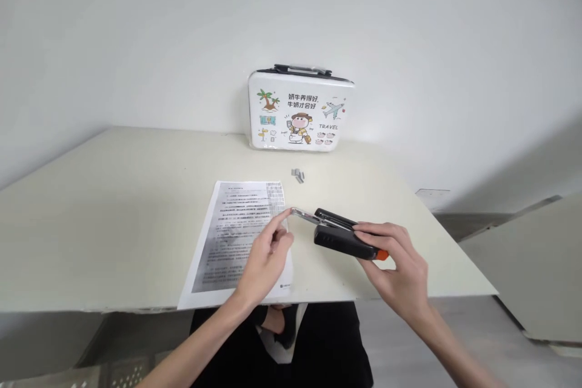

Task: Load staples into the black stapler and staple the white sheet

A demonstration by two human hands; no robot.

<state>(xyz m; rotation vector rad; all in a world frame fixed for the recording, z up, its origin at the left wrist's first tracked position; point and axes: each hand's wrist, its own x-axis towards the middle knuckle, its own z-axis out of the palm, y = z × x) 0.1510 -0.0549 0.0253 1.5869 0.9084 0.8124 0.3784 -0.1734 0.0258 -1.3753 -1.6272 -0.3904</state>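
Observation:
My right hand grips a black stapler with an orange piece at its rear end, tilted above the table. The stapler is unfolded, and its metal staple channel sticks out to the left between the black parts. At the front tip of that channel, the outstretched index finger of my left hand makes contact. Its thumb stands apart and the other fingers are curled, holding nothing that I can see. Under my left hand lies a printed sheet of paper. Beyond the stapler sit several small grey staple strips.
A white case with cartoon prints and a black handle stands upright at the back of the pale table, near the wall. The table's front edge runs just above my lap. A pale panel is at the right.

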